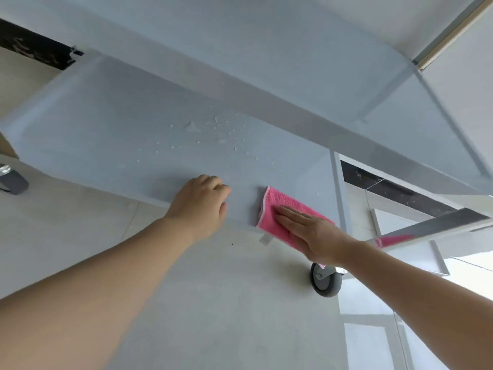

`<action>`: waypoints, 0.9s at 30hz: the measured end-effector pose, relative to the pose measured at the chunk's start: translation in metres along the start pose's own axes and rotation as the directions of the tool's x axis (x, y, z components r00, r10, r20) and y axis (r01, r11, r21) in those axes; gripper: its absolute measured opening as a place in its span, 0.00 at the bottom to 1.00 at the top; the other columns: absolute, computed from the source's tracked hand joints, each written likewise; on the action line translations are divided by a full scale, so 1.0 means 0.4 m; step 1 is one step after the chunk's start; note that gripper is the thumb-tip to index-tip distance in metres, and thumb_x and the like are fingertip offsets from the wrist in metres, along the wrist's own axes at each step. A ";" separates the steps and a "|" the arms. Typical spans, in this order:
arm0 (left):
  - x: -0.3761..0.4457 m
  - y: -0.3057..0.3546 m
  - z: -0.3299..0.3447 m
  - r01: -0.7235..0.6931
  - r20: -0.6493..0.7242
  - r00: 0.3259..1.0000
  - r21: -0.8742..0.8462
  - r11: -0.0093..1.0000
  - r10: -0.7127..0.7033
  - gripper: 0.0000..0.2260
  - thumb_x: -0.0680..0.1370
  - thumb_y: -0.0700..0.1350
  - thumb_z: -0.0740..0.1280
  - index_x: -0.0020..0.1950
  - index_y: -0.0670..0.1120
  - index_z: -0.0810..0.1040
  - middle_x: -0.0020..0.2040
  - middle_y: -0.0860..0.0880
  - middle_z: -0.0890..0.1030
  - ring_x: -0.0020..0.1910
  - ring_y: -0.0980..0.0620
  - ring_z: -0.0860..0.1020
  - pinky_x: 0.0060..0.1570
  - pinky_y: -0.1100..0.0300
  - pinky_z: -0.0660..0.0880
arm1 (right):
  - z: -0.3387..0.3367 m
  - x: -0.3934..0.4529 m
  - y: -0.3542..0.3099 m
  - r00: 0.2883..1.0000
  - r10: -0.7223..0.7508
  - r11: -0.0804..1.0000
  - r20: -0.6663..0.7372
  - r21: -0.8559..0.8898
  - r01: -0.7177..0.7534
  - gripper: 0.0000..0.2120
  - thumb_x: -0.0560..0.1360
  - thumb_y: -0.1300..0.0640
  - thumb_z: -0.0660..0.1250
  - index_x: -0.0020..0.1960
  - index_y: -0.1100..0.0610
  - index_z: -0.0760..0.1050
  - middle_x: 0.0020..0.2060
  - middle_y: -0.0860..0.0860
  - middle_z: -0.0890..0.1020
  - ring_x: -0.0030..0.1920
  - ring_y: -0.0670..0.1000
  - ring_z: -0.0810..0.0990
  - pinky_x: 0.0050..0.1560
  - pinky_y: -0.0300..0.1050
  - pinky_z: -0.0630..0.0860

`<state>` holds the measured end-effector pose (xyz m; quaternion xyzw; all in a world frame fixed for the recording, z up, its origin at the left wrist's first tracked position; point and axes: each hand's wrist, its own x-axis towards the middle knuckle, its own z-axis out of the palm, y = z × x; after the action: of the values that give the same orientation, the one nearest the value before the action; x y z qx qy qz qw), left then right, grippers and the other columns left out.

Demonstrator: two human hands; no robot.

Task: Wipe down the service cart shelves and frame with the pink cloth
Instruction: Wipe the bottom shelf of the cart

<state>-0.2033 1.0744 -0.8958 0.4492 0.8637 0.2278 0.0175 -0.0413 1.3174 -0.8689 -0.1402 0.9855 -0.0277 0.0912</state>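
The service cart's lower shelf point(112, 124) is a pale blue-grey sheet with water droplets point(213, 132) scattered across its middle. A folded pink cloth point(277, 206) lies on the shelf's near right corner, overhanging the edge. My right hand point(312, 233) presses flat on the cloth with straight fingers. My left hand point(202, 204) rests on the shelf's front edge just left of the cloth, fingers curled over the rim. An upper shelf point(266, 44) hangs above, joined by a metal frame post point(338, 193).
A grey caster wheel point(325, 279) stands under the near right corner, and another caster point(10, 180) shows at the far left. Light floor tiles point(213, 303) spread below. A shiny metal rail point(432, 228) juts out at right, reflecting the cloth.
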 end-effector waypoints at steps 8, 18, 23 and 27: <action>-0.013 -0.014 0.025 -0.061 -0.092 0.994 0.028 0.998 0.063 0.15 0.75 0.45 0.57 0.51 0.40 0.79 0.52 0.43 0.79 0.51 0.41 0.75 0.54 0.50 0.72 | 0.042 -0.026 0.077 0.994 0.093 0.995 0.058 0.019 -0.094 0.26 0.81 0.46 0.45 0.76 0.53 0.46 0.77 0.49 0.49 0.76 0.45 0.45 0.76 0.44 0.45; -0.017 -0.029 0.072 -0.031 -0.227 0.974 -0.030 0.999 0.023 0.11 0.76 0.45 0.60 0.45 0.43 0.81 0.47 0.48 0.80 0.48 0.45 0.75 0.48 0.51 0.73 | 0.076 0.052 0.262 0.827 0.560 0.827 -0.047 0.097 -0.554 0.25 0.82 0.49 0.50 0.77 0.52 0.49 0.76 0.44 0.50 0.75 0.44 0.47 0.73 0.39 0.44; -0.019 -0.032 0.076 -0.030 -0.242 0.970 -0.041 0.999 0.019 0.12 0.76 0.46 0.58 0.46 0.45 0.81 0.48 0.50 0.80 0.49 0.46 0.75 0.47 0.51 0.74 | 0.048 0.147 0.389 0.736 0.677 0.734 -0.034 0.112 -0.670 0.26 0.81 0.48 0.47 0.77 0.52 0.47 0.77 0.48 0.51 0.76 0.47 0.48 0.75 0.49 0.49; -0.017 -0.040 0.080 -0.056 -0.236 0.971 -0.036 0.998 0.046 0.15 0.78 0.49 0.56 0.48 0.46 0.81 0.50 0.51 0.79 0.52 0.48 0.75 0.52 0.53 0.72 | 0.016 0.218 0.481 0.695 0.718 0.695 -0.040 0.109 -0.711 0.26 0.81 0.49 0.47 0.77 0.55 0.49 0.77 0.51 0.52 0.76 0.51 0.52 0.74 0.50 0.52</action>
<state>-0.2040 1.0732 -0.9323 0.4408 0.8428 0.2980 -0.0814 -0.1746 1.4771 -0.9055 0.2589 0.9632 -0.0373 0.0613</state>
